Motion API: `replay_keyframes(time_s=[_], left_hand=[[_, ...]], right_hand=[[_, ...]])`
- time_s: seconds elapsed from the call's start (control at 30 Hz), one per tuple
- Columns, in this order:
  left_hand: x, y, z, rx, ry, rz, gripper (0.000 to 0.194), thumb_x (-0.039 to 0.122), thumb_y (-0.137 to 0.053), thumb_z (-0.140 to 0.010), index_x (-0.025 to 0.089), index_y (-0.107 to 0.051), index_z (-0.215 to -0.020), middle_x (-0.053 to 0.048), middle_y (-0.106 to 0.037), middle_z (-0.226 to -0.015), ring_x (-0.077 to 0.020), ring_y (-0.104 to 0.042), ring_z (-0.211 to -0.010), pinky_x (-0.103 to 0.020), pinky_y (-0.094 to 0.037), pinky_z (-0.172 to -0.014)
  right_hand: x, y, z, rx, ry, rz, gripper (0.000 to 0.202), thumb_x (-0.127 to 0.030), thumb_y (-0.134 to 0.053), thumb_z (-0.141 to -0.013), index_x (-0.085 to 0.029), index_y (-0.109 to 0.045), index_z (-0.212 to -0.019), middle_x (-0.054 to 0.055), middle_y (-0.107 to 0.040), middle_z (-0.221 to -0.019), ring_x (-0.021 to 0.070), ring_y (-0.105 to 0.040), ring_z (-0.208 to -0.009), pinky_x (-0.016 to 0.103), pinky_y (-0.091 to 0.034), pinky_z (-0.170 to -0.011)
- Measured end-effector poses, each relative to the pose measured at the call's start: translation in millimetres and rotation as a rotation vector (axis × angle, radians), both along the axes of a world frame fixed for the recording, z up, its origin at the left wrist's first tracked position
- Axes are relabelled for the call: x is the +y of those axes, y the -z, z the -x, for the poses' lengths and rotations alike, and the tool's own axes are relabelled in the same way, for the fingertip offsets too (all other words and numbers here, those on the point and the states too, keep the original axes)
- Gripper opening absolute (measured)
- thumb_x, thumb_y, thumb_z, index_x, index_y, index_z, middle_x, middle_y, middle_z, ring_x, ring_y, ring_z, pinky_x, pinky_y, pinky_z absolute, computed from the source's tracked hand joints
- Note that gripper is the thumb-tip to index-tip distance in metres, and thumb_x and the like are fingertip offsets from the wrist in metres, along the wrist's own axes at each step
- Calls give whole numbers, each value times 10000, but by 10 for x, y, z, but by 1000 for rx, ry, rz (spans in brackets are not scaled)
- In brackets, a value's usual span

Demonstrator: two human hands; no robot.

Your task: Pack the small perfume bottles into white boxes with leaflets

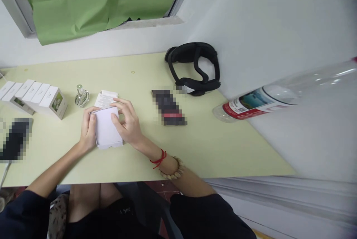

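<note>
A plain white cardboard box [107, 129] rests on the pale yellow table, between my two hands. My left hand [88, 130] grips its left side, with the thumb along the near edge of the top. My right hand [128, 124] is closed round the upper right corner, thumb on the top face and fingers over the far side. Just behind the box lies a white piece with small printed text [104, 99]; whether it is joined to the box I cannot tell. A glass bottle with a greenish cap [81, 97] stands to the left of that.
Several white boxes with green pictures [54, 101] stand in a row at the left. Two pixelated dark devices lie at the left [15, 140] and the right [169, 108]. A black headset [195, 69] and a large plastic bottle [251, 103] are near the wall.
</note>
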State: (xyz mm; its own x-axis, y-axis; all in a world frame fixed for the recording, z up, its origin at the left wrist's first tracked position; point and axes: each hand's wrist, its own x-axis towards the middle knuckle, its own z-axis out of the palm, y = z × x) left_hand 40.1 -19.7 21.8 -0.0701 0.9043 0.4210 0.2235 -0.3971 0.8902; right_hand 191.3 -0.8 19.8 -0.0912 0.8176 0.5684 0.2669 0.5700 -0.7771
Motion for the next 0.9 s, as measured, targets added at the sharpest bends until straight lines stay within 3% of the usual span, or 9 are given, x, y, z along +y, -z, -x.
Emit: replay_keyframes(time_s=[0.07, 0.2, 0.27, 0.4, 0.63, 0.73, 0.9], left_hand=[[-6, 4, -3, 9, 14, -10, 393, 569, -387, -945, 226, -550, -1046, -61, -612, -1050, -191, -576, -961, -349, -464, -850], [0, 9, -8, -12, 3, -11, 388, 556, -371, -955, 230, -560, -1047, -53, -618, -1039, -181, -585, -933, -332, -472, -824], [13, 11, -3, -6, -22, -24, 385, 545, -365, -961, 228, -565, -1050, -53, -621, -1040, -179, -589, -943, -331, -472, -836], [36, 25, 16, 70, -5, -61, 374, 526, -381, -964, 221, -563, -1078, -61, -634, -1054, -183, -600, -981, -337, -475, -867], [59, 66, 28, 102, 41, -75, 348, 477, -370, -983, 222, -538, -1151, -73, -629, -1142, -179, -597, -1071, -338, -468, -924], [60, 65, 36, 110, 51, -75, 349, 467, -359, -988, 227, -528, -1177, -76, -622, -1170, -184, -588, -1106, -352, -459, -953], [24, 90, 23, 158, 79, -59, 382, 481, -312, -994, 225, -507, -1200, -87, -609, -1202, -187, -587, -1105, -349, -471, -929]], right_hand=[[10, 26, 6, 4, -24, 7, 190, -326, -479, -930, -249, -552, -1088, 115, -564, -1208, 258, -530, -1191, 415, -544, -837], [23, 82, 27, 119, -127, 105, 211, -361, -408, -972, -244, -484, -1131, 93, -612, -1163, 186, -638, -932, 301, -562, -650], [29, 84, 23, 133, -100, 92, 189, -356, -389, -983, -251, -481, -1111, 93, -604, -1186, 178, -641, -929, 285, -558, -632], [32, 42, -13, -92, -26, -69, 214, -315, -381, -988, -251, -584, -1004, 94, -590, -1201, 218, -598, -1126, 330, -570, -743], [-11, 13, -37, -380, 67, -92, 284, -388, -460, -957, -263, -614, -1160, 82, -578, -1304, 186, -679, -869, 259, -523, -532], [-4, 29, -32, -342, 102, -73, 295, -431, -509, -928, -250, -583, -1150, 100, -574, -1301, 227, -666, -954, 287, -549, -589], [61, 82, -14, -133, 21, -72, 146, -337, -404, -979, -239, -498, -1032, 106, -603, -1164, 226, -584, -1158, 415, -540, -911]])
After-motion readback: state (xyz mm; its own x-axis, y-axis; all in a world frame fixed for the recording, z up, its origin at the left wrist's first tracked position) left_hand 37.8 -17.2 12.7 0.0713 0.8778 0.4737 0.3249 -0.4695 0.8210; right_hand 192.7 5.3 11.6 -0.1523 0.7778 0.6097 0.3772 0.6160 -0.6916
